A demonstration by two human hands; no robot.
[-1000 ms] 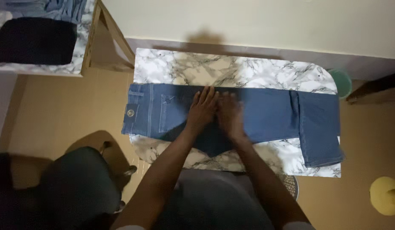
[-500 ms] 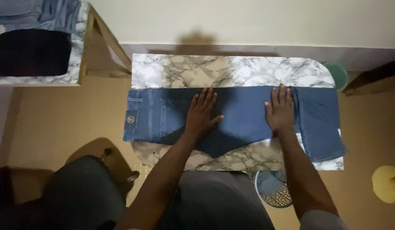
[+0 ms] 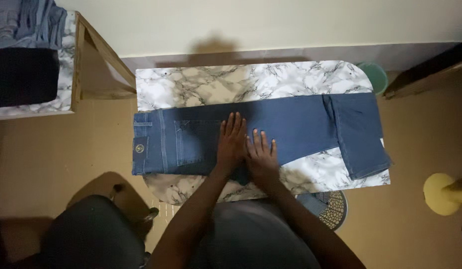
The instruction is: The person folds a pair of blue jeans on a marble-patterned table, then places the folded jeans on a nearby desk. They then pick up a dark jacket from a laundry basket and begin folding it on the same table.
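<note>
Blue jeans [image 3: 290,127], 1 pair, flat on marble-patterned desk [image 3: 201,84]. Right hand [image 3: 261,154] back beside left hand [image 3: 232,142] from the leg; both grips open, palms pressing mid-garment.

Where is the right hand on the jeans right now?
In the head view, the right hand lies flat on the middle of the blue jeans, beside the left hand, near the marble-patterned table's front edge.
</note>
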